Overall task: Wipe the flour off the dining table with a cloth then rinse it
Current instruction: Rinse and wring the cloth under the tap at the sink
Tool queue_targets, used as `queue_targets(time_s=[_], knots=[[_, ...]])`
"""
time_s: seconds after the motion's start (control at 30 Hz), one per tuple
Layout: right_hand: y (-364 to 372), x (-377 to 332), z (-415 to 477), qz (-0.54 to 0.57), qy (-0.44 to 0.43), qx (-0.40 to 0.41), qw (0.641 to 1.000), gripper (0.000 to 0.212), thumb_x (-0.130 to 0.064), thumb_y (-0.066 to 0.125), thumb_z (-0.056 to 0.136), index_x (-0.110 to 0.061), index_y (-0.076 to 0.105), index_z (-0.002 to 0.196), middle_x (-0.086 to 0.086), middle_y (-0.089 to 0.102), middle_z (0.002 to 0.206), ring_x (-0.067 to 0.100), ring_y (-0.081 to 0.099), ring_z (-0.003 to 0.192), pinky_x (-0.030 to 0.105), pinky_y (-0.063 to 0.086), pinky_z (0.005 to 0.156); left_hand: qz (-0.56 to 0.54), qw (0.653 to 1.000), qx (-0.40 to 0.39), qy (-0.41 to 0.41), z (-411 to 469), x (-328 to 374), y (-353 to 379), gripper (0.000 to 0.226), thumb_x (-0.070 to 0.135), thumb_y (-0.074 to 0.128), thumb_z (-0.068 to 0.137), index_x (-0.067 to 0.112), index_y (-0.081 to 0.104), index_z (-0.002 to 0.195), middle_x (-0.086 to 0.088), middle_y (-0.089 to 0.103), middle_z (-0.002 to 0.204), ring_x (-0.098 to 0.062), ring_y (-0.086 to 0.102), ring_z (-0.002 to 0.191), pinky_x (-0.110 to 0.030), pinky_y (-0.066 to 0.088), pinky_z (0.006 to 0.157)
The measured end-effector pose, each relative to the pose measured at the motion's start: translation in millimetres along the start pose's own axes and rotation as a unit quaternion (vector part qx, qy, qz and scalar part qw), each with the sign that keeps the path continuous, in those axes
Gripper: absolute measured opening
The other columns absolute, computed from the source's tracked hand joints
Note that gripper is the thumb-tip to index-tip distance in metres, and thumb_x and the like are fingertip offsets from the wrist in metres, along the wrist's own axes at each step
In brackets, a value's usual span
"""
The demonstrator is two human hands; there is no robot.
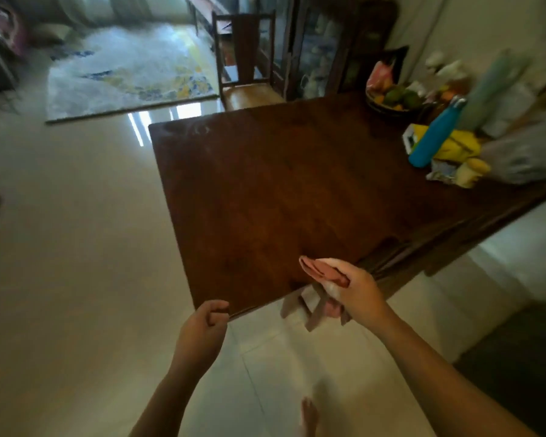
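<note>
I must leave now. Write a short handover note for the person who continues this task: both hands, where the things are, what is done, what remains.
Right hand: closed on the folded pink cloth, held over the near edge of the dark wooden dining table; part of the cloth hangs below the hand.
Left hand: loosely curled, holding nothing, at the table's near corner.
Far right end of the table: blue metal bottle, fruit bowl and bags.
Done: the open tabletop shows no clear flour; faint marks near the far left corner, too blurred to judge.
Left: check that corner, then rinse the cloth. No sink in view.
</note>
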State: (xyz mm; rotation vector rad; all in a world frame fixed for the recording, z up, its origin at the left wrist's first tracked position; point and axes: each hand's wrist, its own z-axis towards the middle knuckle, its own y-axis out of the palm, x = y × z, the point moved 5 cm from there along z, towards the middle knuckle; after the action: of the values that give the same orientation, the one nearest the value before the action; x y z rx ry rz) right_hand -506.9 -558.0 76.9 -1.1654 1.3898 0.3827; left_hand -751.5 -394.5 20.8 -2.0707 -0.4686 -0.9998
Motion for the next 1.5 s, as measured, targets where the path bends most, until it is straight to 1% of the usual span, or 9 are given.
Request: queue_targets(time_s=[0.27, 0.4, 0.57, 0.67, 0.83, 1.03, 1.2, 1.37, 1.5], knots=[[-145, -15, -145, 0.007, 0.018, 0.241, 0.970, 0.024, -0.017, 0.058, 0.100, -0.038, 0.063, 0.110, 0.003, 0.071, 0.084, 0.016, 0.068, 0.057, 0.026, 0.054, 0.049, 0.066, 0.938, -0.242, 0.238, -70, 176, 112, 0.023, 0.019, 0.054, 0.100, 0.040, 0.061, 0.107, 0.009, 0.069, 0.097, -0.013, 0.067, 0.087, -0.037, 0.056, 0.083], [-201, 8, -243, 0.021, 0.044, 0.357, 0.933, 0.026, -0.019, 0.057, 0.100, -0.042, 0.059, 0.111, -0.011, 0.068, 0.097, 0.007, 0.067, 0.084, 0.026, 0.055, 0.075, 0.071, 0.884, -0.336, 0.319, -153, 246, 206, 0.025, 0.018, 0.057, 0.097, 0.040, 0.061, 0.108, 0.006, 0.072, 0.093, -0.011, 0.067, 0.087, -0.034, 0.055, 0.081], [-247, 44, -397, 0.119, 0.064, 0.462, 0.877, 0.019, -0.020, 0.052, 0.103, -0.038, 0.054, 0.108, -0.002, 0.074, 0.087, 0.027, 0.071, 0.063, 0.036, 0.055, 0.050, 0.075, 0.799, -0.453, 0.388, -299, 293, 328, 0.030, 0.032, 0.063, 0.095, 0.035, 0.052, 0.123, 0.008, 0.068, 0.096, -0.003, 0.065, 0.082, -0.017, 0.051, 0.071], [-270, 72, -505, 0.109, 0.060, 0.527, 0.841, 0.015, -0.018, 0.057, 0.101, -0.032, 0.055, 0.107, -0.009, 0.073, 0.087, 0.012, 0.070, 0.077, 0.039, 0.057, 0.073, 0.059, 0.750, -0.534, 0.386, -403, 301, 395, 0.025, 0.036, 0.067, 0.092, 0.036, 0.055, 0.115, 0.009, 0.071, 0.096, 0.003, 0.068, 0.086, -0.006, 0.047, 0.068], [-303, 130, -678, 0.106, 0.082, 0.590, 0.796, 0.014, -0.018, 0.058, 0.100, -0.024, 0.057, 0.113, 0.002, 0.071, 0.095, 0.009, 0.067, 0.087, 0.033, 0.055, 0.082, 0.010, 0.719, -0.597, 0.356, -563, 298, 501, 0.020, 0.032, 0.067, 0.093, 0.022, 0.068, 0.110, 0.004, 0.075, 0.098, -0.010, 0.071, 0.093, -0.030, 0.057, 0.086], [-325, 186, -857, 0.179, 0.110, 0.659, 0.722, 0.022, -0.008, 0.060, 0.097, -0.020, 0.062, 0.116, 0.010, 0.073, 0.107, 0.023, 0.070, 0.102, 0.042, 0.054, 0.095, 0.020, 0.650, -0.642, 0.405, -744, 300, 600, 0.010, 0.014, 0.067, 0.092, 0.007, 0.074, 0.089, -0.002, 0.073, 0.074, -0.003, 0.064, 0.065, -0.017, 0.050, 0.062], [-340, 220, -980, 0.219, 0.121, 0.728, 0.638, 0.028, -0.004, 0.056, 0.096, -0.020, 0.064, 0.117, 0.012, 0.074, 0.105, 0.031, 0.072, 0.098, 0.042, 0.058, 0.087, 0.029, 0.578, -0.686, 0.440, -875, 296, 669, 0.011, 0.016, 0.065, 0.095, 0.014, 0.069, 0.085, -0.008, 0.073, 0.077, -0.016, 0.068, 0.068, -0.033, 0.054, 0.064], [-361, 270, -1078, 0.199, 0.172, 0.778, 0.570, 0.026, -0.019, 0.046, 0.101, -0.028, 0.068, 0.113, 0.005, 0.073, 0.105, 0.032, 0.070, 0.098, 0.055, 0.055, 0.086, 0.031, 0.517, -0.735, 0.438, -979, 288, 756, 0.006, 0.018, 0.069, 0.092, 0.014, 0.069, 0.087, -0.002, 0.071, 0.075, -0.008, 0.065, 0.066, -0.019, 0.049, 0.058], [-391, 300, -1148, 0.177, 0.191, 0.810, 0.525, 0.018, -0.022, 0.058, 0.099, -0.026, 0.067, 0.114, 0.007, 0.072, 0.101, 0.024, 0.068, 0.087, 0.038, 0.053, 0.075, 0.046, 0.435, -0.789, 0.432, -1064, 289, 832, 0.003, 0.019, 0.070, 0.090, 0.017, 0.071, 0.089, -0.003, 0.073, 0.079, -0.014, 0.070, 0.072, -0.025, 0.055, 0.065]])
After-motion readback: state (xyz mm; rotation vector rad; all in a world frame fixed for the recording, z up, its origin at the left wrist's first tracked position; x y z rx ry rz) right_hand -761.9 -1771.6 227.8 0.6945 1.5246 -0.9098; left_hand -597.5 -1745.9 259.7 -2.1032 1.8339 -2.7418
